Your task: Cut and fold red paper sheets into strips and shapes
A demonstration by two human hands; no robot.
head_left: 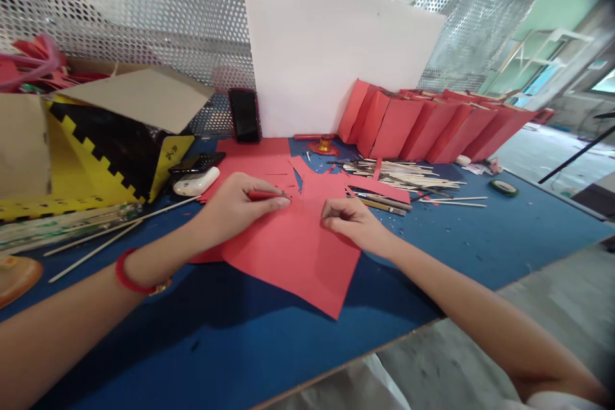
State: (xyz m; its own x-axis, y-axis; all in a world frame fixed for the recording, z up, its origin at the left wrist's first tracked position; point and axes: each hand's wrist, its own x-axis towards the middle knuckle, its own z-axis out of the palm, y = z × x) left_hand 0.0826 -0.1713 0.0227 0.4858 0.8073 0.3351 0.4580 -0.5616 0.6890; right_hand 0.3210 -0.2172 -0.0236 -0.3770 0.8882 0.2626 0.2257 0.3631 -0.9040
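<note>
A large piece of red paper (pixel 298 256) lies on the blue table, with cuts and narrow strips near its far edge. More red sheets (pixel 250 150) are spread beneath and behind it. My left hand (pixel 240 205), with a red band at its wrist, is closed around a slim red tool (pixel 264 195) whose tip points right over the paper. To the right, my right hand (pixel 353 221) rests by the paper with its fingers curled together; whatever they may pinch is too small to make out.
A phone (pixel 245 115) leans upright at the back before a white board (pixel 336 45). Red paper bags (pixel 394 125) stand back right, near thin wooden sticks (pixel 408 174). At left are a yellow-black box (pixel 106 147) and a white case (pixel 196 182). A tape roll (pixel 503 188) lies right.
</note>
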